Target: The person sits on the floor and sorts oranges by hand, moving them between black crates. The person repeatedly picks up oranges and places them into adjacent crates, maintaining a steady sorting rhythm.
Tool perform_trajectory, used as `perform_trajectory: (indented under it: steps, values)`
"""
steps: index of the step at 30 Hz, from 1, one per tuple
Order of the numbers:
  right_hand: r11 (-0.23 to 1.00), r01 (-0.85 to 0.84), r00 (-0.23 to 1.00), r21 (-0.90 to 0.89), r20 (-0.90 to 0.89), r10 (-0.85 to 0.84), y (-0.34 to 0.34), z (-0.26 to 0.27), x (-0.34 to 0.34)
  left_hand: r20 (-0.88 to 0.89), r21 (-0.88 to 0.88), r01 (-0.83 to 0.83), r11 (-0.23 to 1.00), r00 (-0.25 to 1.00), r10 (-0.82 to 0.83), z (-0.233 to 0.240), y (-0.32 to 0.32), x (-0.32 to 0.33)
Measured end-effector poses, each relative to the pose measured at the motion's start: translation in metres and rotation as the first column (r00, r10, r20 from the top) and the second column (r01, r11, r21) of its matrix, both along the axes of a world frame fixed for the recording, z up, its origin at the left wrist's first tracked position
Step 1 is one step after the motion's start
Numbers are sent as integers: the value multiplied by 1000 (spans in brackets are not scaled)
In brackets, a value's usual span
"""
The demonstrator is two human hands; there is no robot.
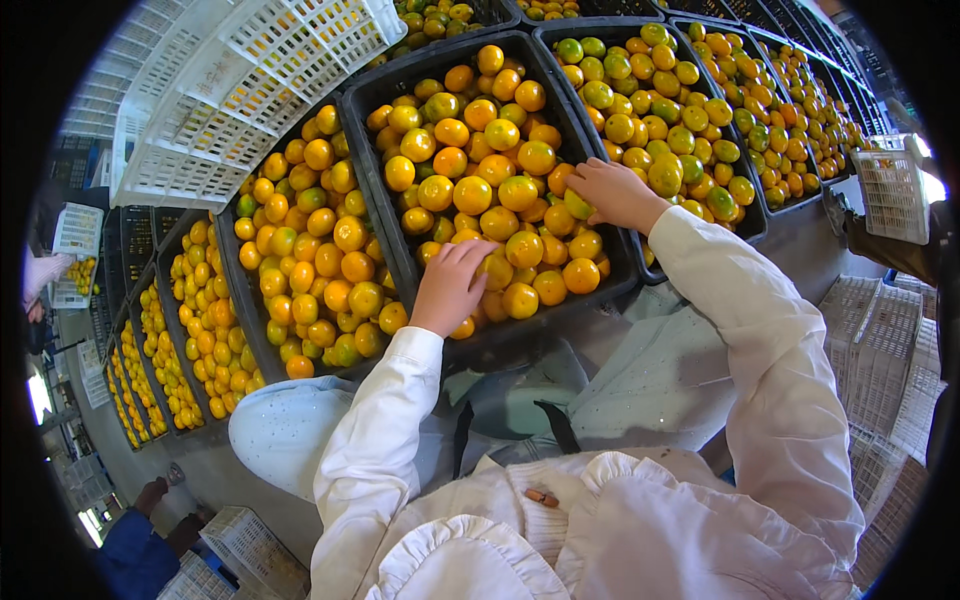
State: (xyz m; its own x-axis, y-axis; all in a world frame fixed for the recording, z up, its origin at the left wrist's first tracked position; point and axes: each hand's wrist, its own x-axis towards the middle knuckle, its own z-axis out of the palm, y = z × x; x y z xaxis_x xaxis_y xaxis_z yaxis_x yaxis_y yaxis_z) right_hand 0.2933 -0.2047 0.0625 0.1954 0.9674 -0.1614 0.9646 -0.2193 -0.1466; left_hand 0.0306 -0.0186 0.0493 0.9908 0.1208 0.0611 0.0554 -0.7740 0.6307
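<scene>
A black plastic crate (395,259) full of orange and yellow-green mandarins (472,195) stands before me, tilted in the view. My left hand (454,287) lies over the fruit near its front left side. Between its thumb and fingers shows a yellow-orange mandarin (496,271). At the right rim, my right hand (619,195) reaches in from above, and its fingertips touch a yellow-green mandarin (576,205). The palms hide what is under them. Whether either hand grips its fruit or only rests on it, I cannot tell.
Black crates of mandarins (319,240) (660,112) flank mine in a row. White perforated crates (255,97) rise at the upper left; more are stacked at right (874,337). A co-worker's blue sleeve (139,555) shows at lower left, a pink sleeve (46,274) at far left.
</scene>
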Motion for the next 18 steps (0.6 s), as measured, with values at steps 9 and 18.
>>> perform_trajectory:
  steps: [9, 18]
  values:
    - [859, 481, 789, 175, -513, -338, 5, 85, 62, 200, 175, 26, 984, 978, -62, -18, -50, 77]
    - [671, 716, -419, -191, -887, 195, 26, 93, 91, -118, 401, 255, 880, 967, -226, -50, -60, 137]
